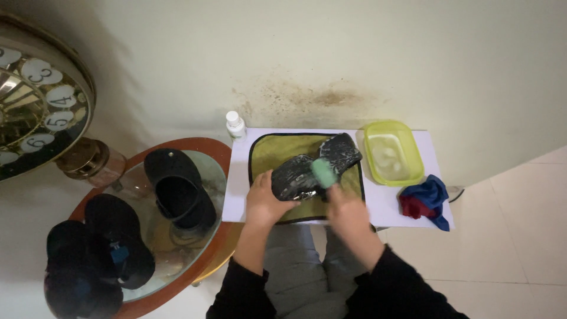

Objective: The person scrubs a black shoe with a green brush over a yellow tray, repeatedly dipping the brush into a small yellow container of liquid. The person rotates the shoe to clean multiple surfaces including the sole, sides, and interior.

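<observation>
From the head camera, looking straight down: the left hand [264,198] clamps the heel end of a black shoe [313,168], its grip wrapped around it and pinning it flat on an olive-yellow cloth [267,151] with dark trim. The right hand [344,204] closes its grip on a pale green sponge or brush [323,171], blurred here, pressed against the shoe's middle. I'd call this the scrubbing step, and what it needs is a steady left hold while the green pad works across the upper. The shoe looks wet and glossy, with grey streaks across the black, possibly suds.

The cloth lies on a white tabletop [239,201] set against the wall. A small white bottle [235,124] stands at its far left corner; a translucent lime-green tub [392,152], rectangular with rounded corners, sits right of the cloth, and a crumpled blue-and-red rag [426,199] is near it. More dark shoes [177,189] rest on a round glass-topped side table [207,149] to the left.
</observation>
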